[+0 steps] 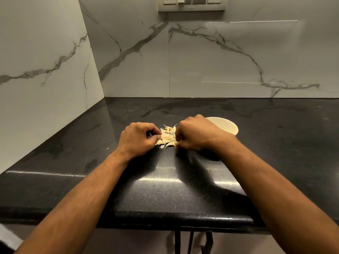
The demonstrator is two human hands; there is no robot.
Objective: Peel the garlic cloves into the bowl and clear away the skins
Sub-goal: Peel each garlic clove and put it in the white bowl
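Note:
A small heap of pale garlic skins (pixel 167 136) lies on the black counter between my two hands. My left hand (pixel 138 139) rests on the counter at the heap's left edge, fingers curled in, fingertips touching the skins. My right hand (pixel 196 134) is curled at the heap's right edge, knuckles up, fingertips down against the skins. A cream bowl (pixel 226 125) stands just behind and right of my right hand, partly hidden by it; its contents do not show. Whether either hand holds a clove or skin is hidden by the fingers.
The black speckled counter (pixel 165 189) runs to a marble-patterned wall at the back and left, forming a corner at the far left. A switch and socket panel (pixel 192 3) sits high on the back wall. The counter's front edge is near my forearms.

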